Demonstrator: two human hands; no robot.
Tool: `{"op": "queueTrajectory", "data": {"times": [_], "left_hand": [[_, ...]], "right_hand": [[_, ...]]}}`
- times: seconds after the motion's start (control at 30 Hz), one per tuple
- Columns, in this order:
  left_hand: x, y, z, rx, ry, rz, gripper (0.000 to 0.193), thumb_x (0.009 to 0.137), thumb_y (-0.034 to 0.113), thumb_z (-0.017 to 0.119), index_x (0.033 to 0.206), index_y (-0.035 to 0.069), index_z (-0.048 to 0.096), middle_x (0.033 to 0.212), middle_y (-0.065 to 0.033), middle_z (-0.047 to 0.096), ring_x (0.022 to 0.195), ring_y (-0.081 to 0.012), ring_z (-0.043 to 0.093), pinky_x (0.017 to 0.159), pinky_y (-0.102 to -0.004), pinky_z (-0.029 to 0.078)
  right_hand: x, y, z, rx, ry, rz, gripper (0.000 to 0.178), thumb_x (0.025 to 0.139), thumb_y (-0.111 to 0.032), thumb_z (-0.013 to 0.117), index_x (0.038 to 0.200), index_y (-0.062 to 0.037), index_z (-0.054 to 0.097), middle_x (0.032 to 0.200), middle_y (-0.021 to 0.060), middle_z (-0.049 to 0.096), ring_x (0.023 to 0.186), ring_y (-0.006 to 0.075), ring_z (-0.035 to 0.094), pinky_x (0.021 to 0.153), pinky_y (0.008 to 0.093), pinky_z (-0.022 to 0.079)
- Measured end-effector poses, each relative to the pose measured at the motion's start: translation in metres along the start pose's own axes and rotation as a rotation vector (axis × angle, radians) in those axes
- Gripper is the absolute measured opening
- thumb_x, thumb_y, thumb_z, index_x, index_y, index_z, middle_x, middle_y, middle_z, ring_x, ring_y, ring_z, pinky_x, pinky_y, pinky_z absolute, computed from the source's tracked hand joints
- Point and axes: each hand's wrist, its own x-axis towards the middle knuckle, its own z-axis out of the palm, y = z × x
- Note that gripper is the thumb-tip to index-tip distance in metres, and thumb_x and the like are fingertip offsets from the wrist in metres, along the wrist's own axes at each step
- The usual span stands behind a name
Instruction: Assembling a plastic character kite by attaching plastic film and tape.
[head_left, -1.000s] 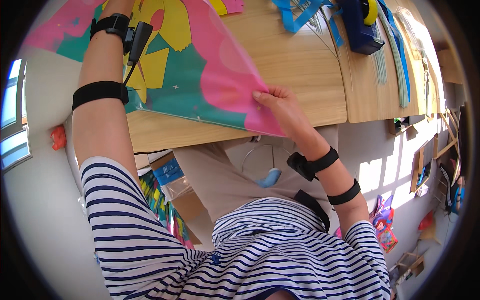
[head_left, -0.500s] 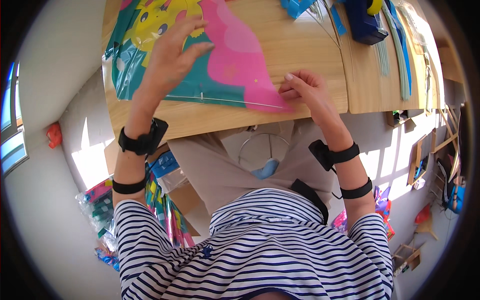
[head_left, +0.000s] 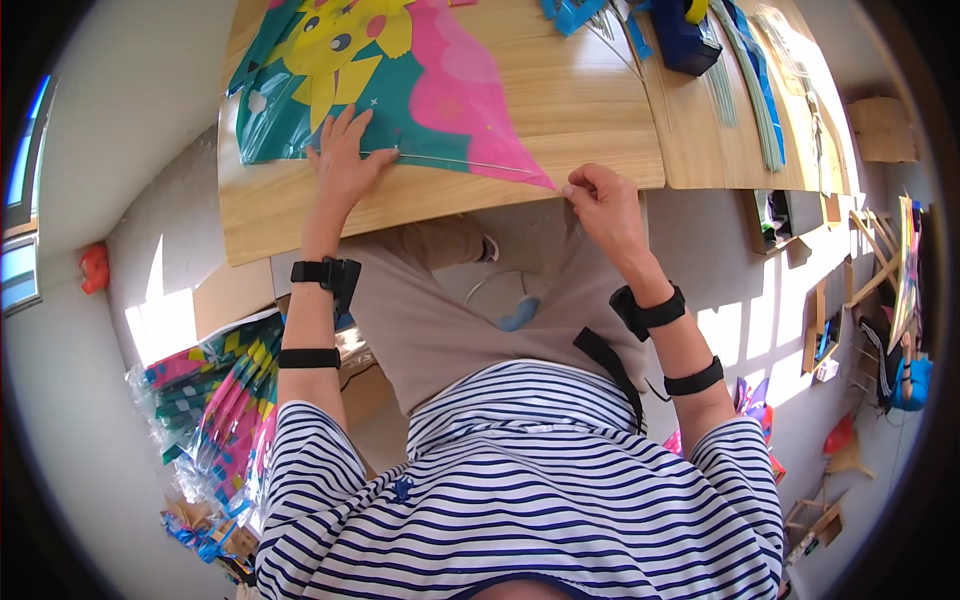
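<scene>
A kite [head_left: 430, 100] of thin plastic film, teal and pink with a yellow cartoon figure, lies on the wooden table [head_left: 570, 90]. A thin white rod [head_left: 460, 162] runs along its near edge. My left hand [head_left: 345, 165] rests on that edge at the left part of the rod, fingers spread flat on the teal film. Between thumb and forefinger, my right hand [head_left: 608, 212] pinches the pointed pink corner at the table's front edge; the very tip is hidden by the fingers.
At the table's far right stand a dark blue tape dispenser [head_left: 685, 40], a bundle of pale green rods [head_left: 750, 95] and some blue strips [head_left: 578, 14]. Several colourful kites in clear wrapping [head_left: 225, 400] lie low on the left, near a cardboard box [head_left: 235, 295].
My left hand has come down from above the kite and now lies on its near edge. My right hand has closed on the pink corner, and that corner is drawn out straighter.
</scene>
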Motion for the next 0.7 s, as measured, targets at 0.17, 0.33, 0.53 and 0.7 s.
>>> {"op": "queueTrajectory", "data": {"times": [0.17,0.33,0.53,0.7], "left_hand": [[-0.026,0.074,-0.002,-0.430,0.073,0.103,0.031,0.078,0.009,0.074,0.108,0.003,0.067,0.107,-0.0147,0.066,0.097,-0.0298,0.062,0.083,-0.0392,0.048],[-0.040,0.144,0.031,-0.559,-0.005,0.196,0.015,0.080,0.002,0.069,0.094,-0.001,0.066,0.086,-0.0137,0.062,0.076,-0.0268,0.062,0.070,-0.0362,0.050],[-0.031,0.174,0.053,-0.495,-0.042,0.244,0.012,0.081,0.001,0.066,0.093,0.001,0.067,0.086,-0.0146,0.062,0.080,-0.0312,0.063,0.071,-0.0403,0.049],[-0.026,0.178,0.057,-0.457,-0.064,0.254,0.009,0.081,0.002,0.066,0.090,0.002,0.066,0.085,-0.0145,0.060,0.082,-0.0332,0.061,0.071,-0.0421,0.048]], "right_hand": [[-0.008,0.005,0.003,0.000,0.046,-0.003,0.012,0.082,-0.009,0.070,0.088,0.0015,0.068,0.076,0.0172,0.066,0.069,0.0296,0.064,0.065,0.0377,0.049],[-0.010,0.003,0.013,0.025,0.053,0.003,0.011,0.082,-0.008,0.069,0.088,0.0010,0.069,0.079,0.0183,0.067,0.073,0.0332,0.066,0.067,0.0393,0.051],[-0.005,0.003,0.024,-0.050,0.096,-0.026,0.013,0.083,-0.015,0.070,0.085,-0.0024,0.070,0.079,0.0181,0.068,0.077,0.0373,0.067,0.068,0.0452,0.051],[0.006,0.004,0.032,-0.279,0.146,0.005,0.015,0.084,-0.019,0.067,0.081,-0.0049,0.070,0.074,0.0178,0.068,0.074,0.0377,0.067,0.067,0.0470,0.052]]}}
